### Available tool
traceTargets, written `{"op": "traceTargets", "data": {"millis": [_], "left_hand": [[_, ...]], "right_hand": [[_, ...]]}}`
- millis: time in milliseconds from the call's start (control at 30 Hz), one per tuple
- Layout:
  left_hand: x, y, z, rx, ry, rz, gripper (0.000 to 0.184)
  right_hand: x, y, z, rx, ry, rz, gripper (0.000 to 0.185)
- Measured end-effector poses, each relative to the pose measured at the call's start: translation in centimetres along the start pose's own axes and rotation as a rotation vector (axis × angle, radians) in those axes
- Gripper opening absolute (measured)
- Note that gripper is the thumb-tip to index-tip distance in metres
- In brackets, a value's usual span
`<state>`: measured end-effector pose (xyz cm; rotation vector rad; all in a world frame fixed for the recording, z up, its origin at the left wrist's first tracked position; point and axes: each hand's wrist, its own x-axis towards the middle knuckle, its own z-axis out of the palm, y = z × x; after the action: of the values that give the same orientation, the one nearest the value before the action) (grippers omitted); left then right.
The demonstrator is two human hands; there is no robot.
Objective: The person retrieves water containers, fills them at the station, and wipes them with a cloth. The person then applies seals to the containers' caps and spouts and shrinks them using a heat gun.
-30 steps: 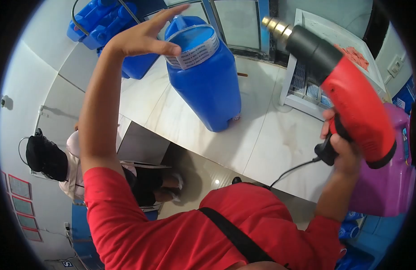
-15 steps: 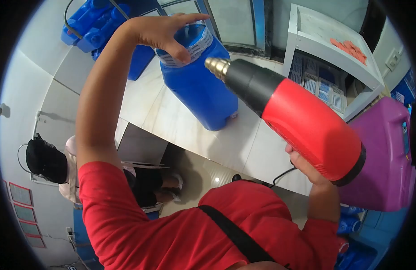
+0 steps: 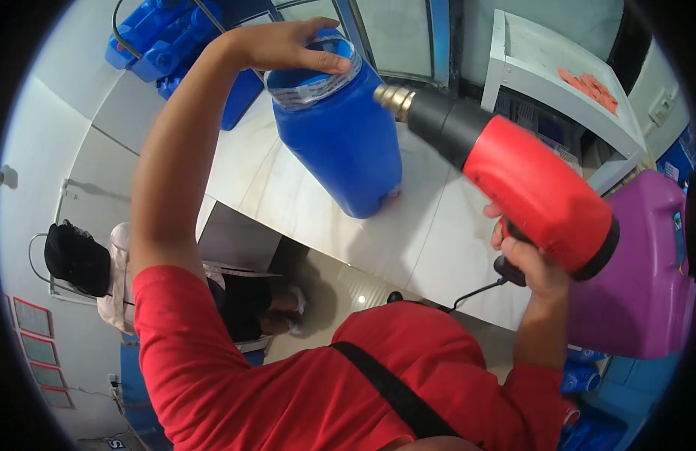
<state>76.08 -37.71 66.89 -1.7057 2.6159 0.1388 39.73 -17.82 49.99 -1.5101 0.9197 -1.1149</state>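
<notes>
A tall blue plastic container (image 3: 340, 154) stands on the pale tiled counter, its wide mouth facing up. Around its neck runs a clear plastic band (image 3: 310, 93) with printed marks. My left hand (image 3: 291, 46) is on the far left side of the rim, thumb and forefinger stretched over the mouth, the other fingers hidden behind the neck. In my right hand (image 3: 530, 259) is a red and black heat gun (image 3: 532, 184), gripped by its handle. Its brass-coloured stepped nozzle (image 3: 394, 102) points at the neck from the right, a short gap away.
Several blue jugs (image 3: 163, 52) stand at the back left. To the right are a white shelf unit (image 3: 513, 71) with an orange cloth (image 3: 588, 90) and a purple jug (image 3: 633, 263). A black cord (image 3: 476, 295) trails from the gun. A person in a black cap (image 3: 77, 259) is at the left.
The heat gun has shifted right and slightly tilted, showing more of its handle. My left hand's thumb has moved up and right from the neck's front to over the mouth.
</notes>
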Motion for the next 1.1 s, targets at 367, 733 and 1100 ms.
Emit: {"op": "traceTargets", "data": {"millis": [367,733,1100], "left_hand": [[1.5,2.3,-1.4,0.152,-0.135,-0.135,0.095],[0.3,1.7,-3.5,-0.069,-0.101,-0.01,0.054],[-1.1,-2.9,-2.2,-0.111,-0.189,-0.395,0.089]], "right_hand": [[-1.1,1.3,0.9,-0.216,0.044,-0.078,0.041],[-0.9,0.0,0.6,-0.584,-0.056,-0.147,0.034],[-0.6,-0.9,2.2,-0.29,0.098,-0.018,0.038]]}}
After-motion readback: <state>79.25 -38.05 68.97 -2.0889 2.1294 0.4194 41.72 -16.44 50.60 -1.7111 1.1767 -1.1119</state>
